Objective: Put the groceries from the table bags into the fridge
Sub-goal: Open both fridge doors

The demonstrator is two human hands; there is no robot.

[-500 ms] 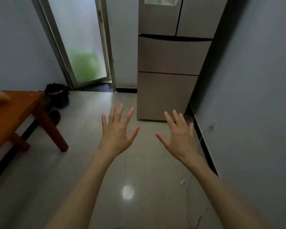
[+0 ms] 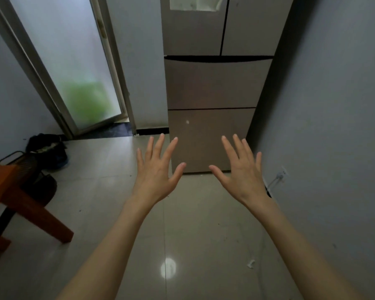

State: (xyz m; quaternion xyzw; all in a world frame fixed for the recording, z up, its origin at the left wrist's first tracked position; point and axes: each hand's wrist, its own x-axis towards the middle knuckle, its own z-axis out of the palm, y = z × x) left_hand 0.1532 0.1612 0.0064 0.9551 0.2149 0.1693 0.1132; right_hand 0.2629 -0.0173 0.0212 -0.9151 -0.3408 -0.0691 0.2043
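Facing the fridge, the person holds both arms out over the tiled floor, and neither hand carries anything: the left hand and the right hand are both spread flat, fingers splayed and apart, backs toward the camera. Every fridge door and drawer front is shut, with a pale sheet stuck on the upper left door. Only a corner of the orange table shows at the left edge; the bags and groceries are out of view, so where they sit on it cannot be told. Judging from this, the task has barely begun, and the main risk is order of work: reaching the fridge empty-handed means a wasted trip, while arriving later with both hands full would leave none free to pull a door. A thin cable runs from the wall socket down along the right wall near the fridge, and dark clutter, a bag and a fan-like thing, lies on the floor beside the table; a foot could catch either while carrying a load between table and fridge.
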